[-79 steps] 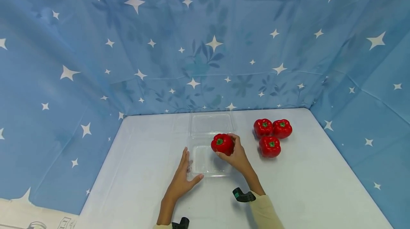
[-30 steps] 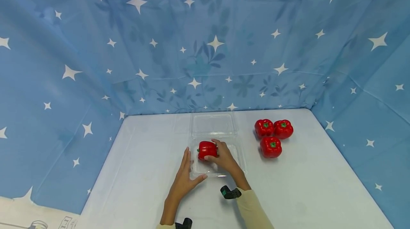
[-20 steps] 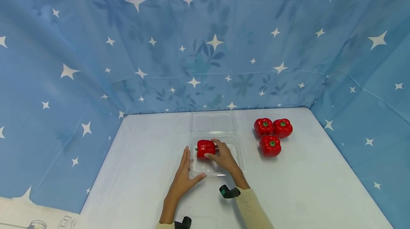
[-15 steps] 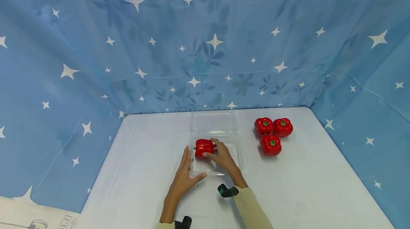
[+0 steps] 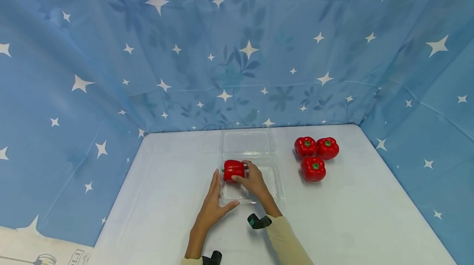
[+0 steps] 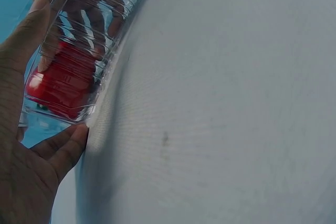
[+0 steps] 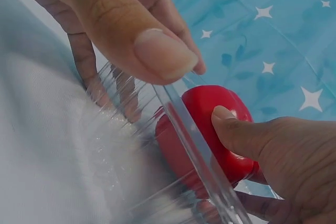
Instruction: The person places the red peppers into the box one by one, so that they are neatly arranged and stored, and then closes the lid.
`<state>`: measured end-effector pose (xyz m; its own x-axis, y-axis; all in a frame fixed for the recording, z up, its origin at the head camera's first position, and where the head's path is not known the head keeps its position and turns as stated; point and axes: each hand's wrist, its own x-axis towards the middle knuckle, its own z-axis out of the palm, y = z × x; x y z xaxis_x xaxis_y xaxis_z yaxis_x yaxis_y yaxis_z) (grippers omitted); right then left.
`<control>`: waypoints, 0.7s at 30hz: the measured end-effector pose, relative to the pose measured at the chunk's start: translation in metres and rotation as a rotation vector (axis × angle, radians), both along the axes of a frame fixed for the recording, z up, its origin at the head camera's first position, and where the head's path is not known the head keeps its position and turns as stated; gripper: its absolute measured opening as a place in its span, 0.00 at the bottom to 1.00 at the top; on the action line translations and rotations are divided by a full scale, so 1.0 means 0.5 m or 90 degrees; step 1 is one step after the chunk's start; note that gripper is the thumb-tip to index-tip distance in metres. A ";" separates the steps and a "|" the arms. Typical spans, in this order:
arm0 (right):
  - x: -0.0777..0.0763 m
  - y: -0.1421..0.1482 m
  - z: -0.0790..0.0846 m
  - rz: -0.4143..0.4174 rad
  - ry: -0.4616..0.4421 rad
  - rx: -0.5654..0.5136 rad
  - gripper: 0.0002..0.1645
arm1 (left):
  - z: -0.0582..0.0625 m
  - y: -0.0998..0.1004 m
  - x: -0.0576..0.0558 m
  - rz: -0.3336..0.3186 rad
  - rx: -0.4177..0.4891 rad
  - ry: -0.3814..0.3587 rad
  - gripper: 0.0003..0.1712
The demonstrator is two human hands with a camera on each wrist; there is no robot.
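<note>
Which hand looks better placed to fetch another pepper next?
Probably the right hand: it is nearer the three loose peppers, though it grips another pepper. The left hand, beside the container, is farther.

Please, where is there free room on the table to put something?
Bare white table lies left of the left hand, and right of the right sleeve, in front of the three loose peppers. Crowded: the clear container, where the right hand holds a pepper, with the left hand along its side.

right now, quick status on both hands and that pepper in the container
Right hand gripping red pepper inside clear container. Left hand straight-fingered along container's left side. Nothing visibly in the way; three other peppers off right.
</note>
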<state>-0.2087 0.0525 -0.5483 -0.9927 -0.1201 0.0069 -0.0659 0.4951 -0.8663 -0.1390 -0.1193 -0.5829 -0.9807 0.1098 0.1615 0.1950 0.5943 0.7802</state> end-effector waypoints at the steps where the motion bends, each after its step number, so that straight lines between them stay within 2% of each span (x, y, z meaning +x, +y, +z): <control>1: 0.000 0.000 -0.001 -0.004 -0.002 0.001 0.41 | 0.000 0.000 0.000 -0.001 0.001 0.001 0.66; 14: -0.001 -0.001 -0.002 -0.014 -0.013 -0.014 0.40 | 0.005 -0.002 0.002 -0.013 0.010 -0.005 0.65; 21: 0.000 0.000 0.004 -0.014 -0.017 -0.015 0.40 | 0.007 -0.002 0.001 -0.004 0.002 -0.018 0.66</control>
